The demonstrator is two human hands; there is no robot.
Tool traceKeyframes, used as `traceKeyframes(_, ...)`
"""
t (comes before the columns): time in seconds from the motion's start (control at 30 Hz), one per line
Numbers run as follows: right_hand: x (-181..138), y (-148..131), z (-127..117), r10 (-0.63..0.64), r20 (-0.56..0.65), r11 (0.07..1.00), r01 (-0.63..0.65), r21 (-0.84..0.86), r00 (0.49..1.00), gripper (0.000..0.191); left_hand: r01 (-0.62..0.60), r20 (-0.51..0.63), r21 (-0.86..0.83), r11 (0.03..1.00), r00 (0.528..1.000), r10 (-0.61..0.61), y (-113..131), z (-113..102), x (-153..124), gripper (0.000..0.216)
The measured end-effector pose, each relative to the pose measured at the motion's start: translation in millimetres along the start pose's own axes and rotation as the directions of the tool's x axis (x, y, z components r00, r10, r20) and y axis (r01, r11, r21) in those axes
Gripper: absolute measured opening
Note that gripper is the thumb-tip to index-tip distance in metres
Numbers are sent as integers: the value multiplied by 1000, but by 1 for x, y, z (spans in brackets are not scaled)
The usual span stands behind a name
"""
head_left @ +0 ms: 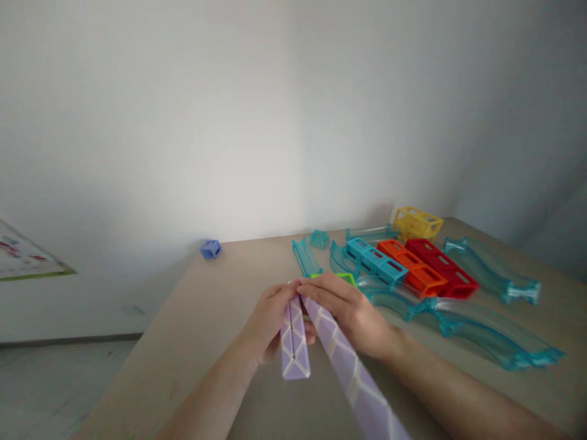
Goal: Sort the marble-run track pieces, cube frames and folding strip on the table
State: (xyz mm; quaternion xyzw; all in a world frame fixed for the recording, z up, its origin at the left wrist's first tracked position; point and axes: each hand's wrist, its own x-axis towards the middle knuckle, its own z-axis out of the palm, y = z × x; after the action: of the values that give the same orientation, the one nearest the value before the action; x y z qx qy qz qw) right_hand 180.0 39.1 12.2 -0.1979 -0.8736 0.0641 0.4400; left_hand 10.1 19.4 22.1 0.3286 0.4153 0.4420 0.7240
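The left hand [270,321] is clamped on the short lilac bar [288,360], and the right hand [346,308] is closed over the upper end of the long lilac bar [355,373]. Both bars carry white zigzags and lie at lower centre; the long one slants out through the bottom edge. Their upper ends meet at the fingertips; whether they are joined is hidden.

Just beyond, a green piece [349,278] is partly covered by the right hand. Right of centre, hollow, open-sided frames lie side by side: light blue [376,261], orange [410,269] and red [440,269], with a yellow frame [417,225] behind. Clear teal troughs surround them: a straight trough [306,256] near centre, a long wavy trough [493,333] at lower right. A small blue frame [211,249] sits at the tabletop's [192,342] far-left corner.
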Motion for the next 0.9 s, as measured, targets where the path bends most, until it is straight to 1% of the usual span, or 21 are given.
traceKeyframes(0.07, 4, -1, 1, -29, 29, 999, 30, -33, 999, 38, -63, -27, -45, 997, 998, 61, -2, -2, 3, 25)
traceKeyframes(0.1, 5, -2, 3, -21, 40, 999, 23, -32, 999, 39, -111, -52, -54, 992, 993, 108, -3, -3, 5, 24)
traceKeyframes(0.17, 6, -3, 6, 18, 61, 1000, -19, 9, 998, 43, -211, -107, -54, 976, 973, 205, -3, -6, 10, 27)
traceKeyframes(0.2, 5, -4, 7, 52, 50, 998, -54, 43, 997, 43, -261, -137, -49, 964, 958, 252, -3, -7, 12, 29)
traceKeyframes(0.27, 3, -7, 9, 158, -7, 980, -156, 125, 987, 38, -340, -188, -36, 940, 926, 328, -1, -8, 14, 33)
traceKeyframes(0.3, 3, -9, 10, 233, -41, 960, -224, 167, 972, 35, -371, -212, -28, 928, 910, 357, 0, -8, 14, 34)
traceKeyframes(0.37, 2, -14, 10, 403, -83, 893, -372, 255, 911, 27, -419, -252, -11, 908, 880, 403, 3, -8, 14, 35)
traceKeyframes(0.4, 2, -16, 10, 475, -74, 850, -436, 294, 877, 23, -439, -270, -8, 898, 866, 421, 5, -7, 13, 35)
traceKeyframes(0.47, 2, -21, 11, 569, -2, 770, -532, 353, 822, 19, -476, -314, -4, 879, 835, 451, 8, -6, 12, 35)
traceKeyframes(0.5, 2, -23, 12, 591, 55, 738, -567, 366, 805, 20, -495, -336, 1, 869, 818, 466, 10, -6, 11, 36)
traceKeyframes(0.57, 2, -27, 13, 597, 186, 695, -618, 367, 781, 19, -534, -371, 12, 845, 783, 500, 12, -5, 9, 38)
traceKeyframes(0.63, 2, -30, 16, 599, 276, 652, -658, 376, 752, 17, -562, -373, 13, 827, 765, 525, 12, -5, 8, 39)
traceKeyframes(0.67, 1, -31, 17, 603, 297, 630, -671, 391, 740, 18, -566, -359, 8, 824, 768, 531, 12, -5, 7, 38)
traceKeyframes(0.7, 1, -31, 18, 611, 301, 609, -678, 412, 732, 19, -559, -332, 2, 829, 781, 528, 11, -4, 7, 38)
traceKeyframes(0.8, 1, -30, 20, 642, 282, 542, -682, 491, 713, 20, -484, -232, -15, 875, 853, 468, 8, -3, 6, 39)
traceKeyframes(0.83, 1, -29, 20, 652, 285, 514, -686, 514, 702, 20, -462, -221, -18, 887, 867, 447, 7, -2, 6, 39)
traceKeyframes(0.87, 1, -28, 21, 662, 296, 483, -694, 534, 689, 20, -453, -227, -22, 891, 870, 437, 7, -2, 6, 40)
traceKeyframes(0.9, 0, -28, 21, 668, 315, 451, -703, 550, 674, 21, -460, -250, -27, 887, 863, 440, 8, -1, 6, 41)
